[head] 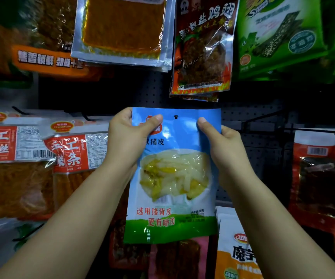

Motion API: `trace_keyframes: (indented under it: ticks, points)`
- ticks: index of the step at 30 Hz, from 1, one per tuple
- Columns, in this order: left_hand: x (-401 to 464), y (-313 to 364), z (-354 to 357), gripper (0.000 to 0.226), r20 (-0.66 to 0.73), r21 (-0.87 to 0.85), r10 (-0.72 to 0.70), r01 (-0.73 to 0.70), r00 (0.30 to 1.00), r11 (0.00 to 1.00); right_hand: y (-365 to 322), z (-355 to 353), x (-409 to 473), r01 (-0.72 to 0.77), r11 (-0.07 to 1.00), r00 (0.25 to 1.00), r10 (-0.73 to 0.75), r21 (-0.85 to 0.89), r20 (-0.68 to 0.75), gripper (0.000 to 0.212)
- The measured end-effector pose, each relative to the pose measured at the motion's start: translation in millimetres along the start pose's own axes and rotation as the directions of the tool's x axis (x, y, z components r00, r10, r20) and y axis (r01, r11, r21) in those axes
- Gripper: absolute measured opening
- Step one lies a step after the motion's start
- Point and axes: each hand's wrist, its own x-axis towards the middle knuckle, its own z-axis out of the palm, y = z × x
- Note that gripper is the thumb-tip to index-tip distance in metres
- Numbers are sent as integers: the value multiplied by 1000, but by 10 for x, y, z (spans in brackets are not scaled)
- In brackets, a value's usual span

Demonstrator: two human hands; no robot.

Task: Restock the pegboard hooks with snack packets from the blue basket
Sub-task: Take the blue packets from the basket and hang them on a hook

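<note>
Two bare forearms are stretched up from the bottom of the view toward a blue snack packet [172, 174], which is held upright and flat-faced in front of the dark pegboard [253, 117]. Its top corners are pinched from either side, most likely so that the small hanging hole [176, 117] near the top edge is kept clear and taut between the thumbs and can be lined up with a hook. The left hand [128, 135] is closed on the upper left corner, the thumb pressed across the front and the fingers curled behind the edge. The right hand [221, 141] is closed on the upper right corner in the same way, thumb in front, fingers hidden behind the film. Neither grip is wide; each is a firm pinch on the packet alone.

The packet is not yet seen to be hung. Whether a hook sits behind the hole cannot be told, since the packet covers that spot. A bare hook [263, 117] is seen jutting out just to the right.

Around it, other stock is already hung: a dark red packet [203, 49] directly above, a green packet [287, 37] at upper right, and red-and-white packets [76, 150] to the left. The blue basket is not in view.
</note>
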Motion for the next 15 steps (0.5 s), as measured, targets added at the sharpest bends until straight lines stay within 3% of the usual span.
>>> trace_keyframes:
  ticks: [8,12,15]
  points:
    - [135,-212,0,18,-22,149,-10,13,1000,989,196,5,143,-83,989,994,73,-123,-83,31]
    - [207,-369,51,23,-30,289,65,-54,997,956,338,-36,222,23,927,981,-94,-375,-172,40]
    - [305,-477,108,25,-35,367,64,-46,997,929,442,-74,319,13,816,962,-167,-578,-215,46]
